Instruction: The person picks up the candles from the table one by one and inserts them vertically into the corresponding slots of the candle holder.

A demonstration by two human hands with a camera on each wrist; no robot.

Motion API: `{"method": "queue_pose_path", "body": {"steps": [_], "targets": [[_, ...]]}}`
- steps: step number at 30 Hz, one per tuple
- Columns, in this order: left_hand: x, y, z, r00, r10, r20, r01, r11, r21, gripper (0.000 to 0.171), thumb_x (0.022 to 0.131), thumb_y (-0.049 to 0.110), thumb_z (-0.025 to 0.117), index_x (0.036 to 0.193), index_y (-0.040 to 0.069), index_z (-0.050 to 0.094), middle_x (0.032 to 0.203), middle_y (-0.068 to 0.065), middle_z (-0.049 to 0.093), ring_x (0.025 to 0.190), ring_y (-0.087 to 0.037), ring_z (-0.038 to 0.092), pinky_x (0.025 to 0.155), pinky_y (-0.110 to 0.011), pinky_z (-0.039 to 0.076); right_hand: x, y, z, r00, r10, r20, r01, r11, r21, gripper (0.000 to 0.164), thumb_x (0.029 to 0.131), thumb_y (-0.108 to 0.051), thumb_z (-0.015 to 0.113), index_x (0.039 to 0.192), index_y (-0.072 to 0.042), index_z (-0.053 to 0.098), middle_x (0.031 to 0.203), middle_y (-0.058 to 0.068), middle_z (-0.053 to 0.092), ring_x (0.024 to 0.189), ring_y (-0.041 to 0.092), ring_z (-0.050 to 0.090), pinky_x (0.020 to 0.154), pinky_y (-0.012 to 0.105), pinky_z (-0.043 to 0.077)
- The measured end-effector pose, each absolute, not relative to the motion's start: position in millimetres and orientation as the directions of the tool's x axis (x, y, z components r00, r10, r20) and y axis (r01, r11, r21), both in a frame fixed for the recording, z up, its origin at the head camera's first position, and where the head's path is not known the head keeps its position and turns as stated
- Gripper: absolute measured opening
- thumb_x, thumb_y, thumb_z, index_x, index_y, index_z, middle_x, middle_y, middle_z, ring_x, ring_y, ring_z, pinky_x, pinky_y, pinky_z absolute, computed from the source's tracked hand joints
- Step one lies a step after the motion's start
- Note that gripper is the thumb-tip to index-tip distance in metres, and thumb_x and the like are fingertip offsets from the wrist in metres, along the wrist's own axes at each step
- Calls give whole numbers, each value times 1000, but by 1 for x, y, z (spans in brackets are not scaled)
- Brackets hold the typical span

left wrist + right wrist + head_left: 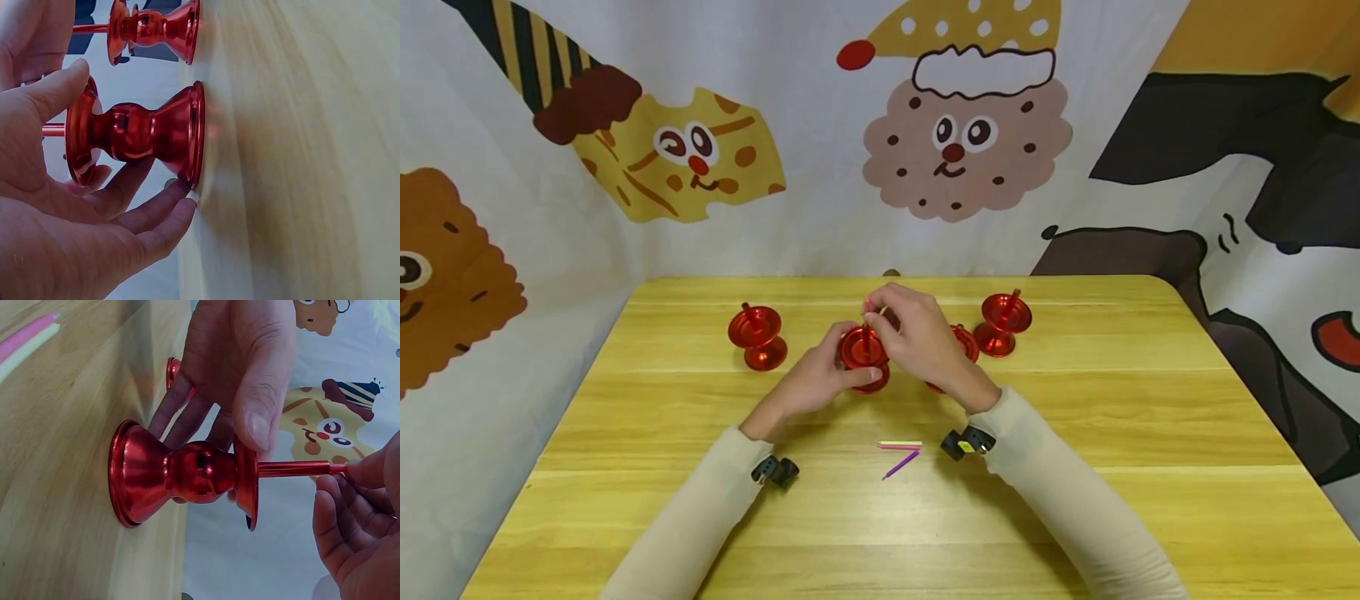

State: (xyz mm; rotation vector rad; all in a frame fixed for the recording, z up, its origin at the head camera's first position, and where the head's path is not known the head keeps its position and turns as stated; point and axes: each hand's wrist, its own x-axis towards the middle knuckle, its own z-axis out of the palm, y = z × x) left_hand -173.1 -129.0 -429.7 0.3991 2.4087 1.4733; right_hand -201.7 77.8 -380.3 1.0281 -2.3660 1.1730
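Note:
A shiny red candle holder (854,357) stands upright on the table, a thin tube (294,469) rising from its dish. My left hand (811,379) grips it, thumb over the dish rim and fingers around the stem and base, as the left wrist view shows. Above the dish, my right hand (917,333) pinches a thin pinkish-red candle (338,467) between thumb and fingertips. That candle's lower end is at the top of the tube, in line with it. The right fingers hide most of its length.
Similar red holders stand at the left (765,358) and at the back right (997,343); another red holder (967,343) is partly hidden behind my right hand. Nearer me lie a yellow candle (906,442), a pink candle (897,447) and a purple candle (901,465). A printed cloth (820,242) hangs behind the table.

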Motion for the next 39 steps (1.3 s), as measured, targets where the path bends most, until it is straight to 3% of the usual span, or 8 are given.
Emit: {"method": "queue_pose_path", "body": {"steps": [19,30,39], "targets": [[-174,-130,-428,-920,379,-97,90,448,890,78,103,36,81,165,16,38,147,-15,66,132,-31,66,112,-53,52,-208,79,-373,-580,-596,556,-815,431,-388,6,107,-1,66,104,-1,70,96,7,69,78,20,58,69,35,53],[-173,-128,-427,-919,381,-103,84,444,892,78,102,36,82,164,16,39,148,-14,66,132,-31,66,112,-52,53,-207,78,-371,-580,-600,551,-814,440,-379,5,106,0,66,103,-2,69,95,7,69,78,20,60,68,34,54],[-173,-128,-427,-918,381,-109,75,438,896,78,102,37,82,164,17,39,149,-14,65,133,-31,66,113,-52,52,-207,78,-379,-612,-549,570,-791,420,-444,6,104,-5,68,102,-1,72,97,9,71,79,19,65,68,33,57]]}}
